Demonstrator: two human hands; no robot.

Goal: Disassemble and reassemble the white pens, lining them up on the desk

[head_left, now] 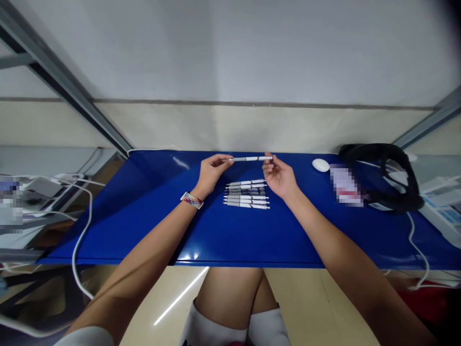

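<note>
A white and grey pen (251, 158) is held level above the far part of the blue table (154, 202). My left hand (212, 174) pinches its tip end between thumb and fingers. At the other end, the fingertips of my right hand (280, 178) close on the pen's clicker end. Just below and between my hands, several similar pens (247, 198) lie side by side in a row on the table, their tips to the left. One pen among them looks darker. A colourful woven band circles my left wrist.
Right of my right hand lies a white oval object (320, 165), perhaps a mouse. Beside it are a blurred-out card (346, 186) and a black strap-like headset (414, 187). White cables (84, 230) hang at the left. A wall (252, 125) stands behind the table.
</note>
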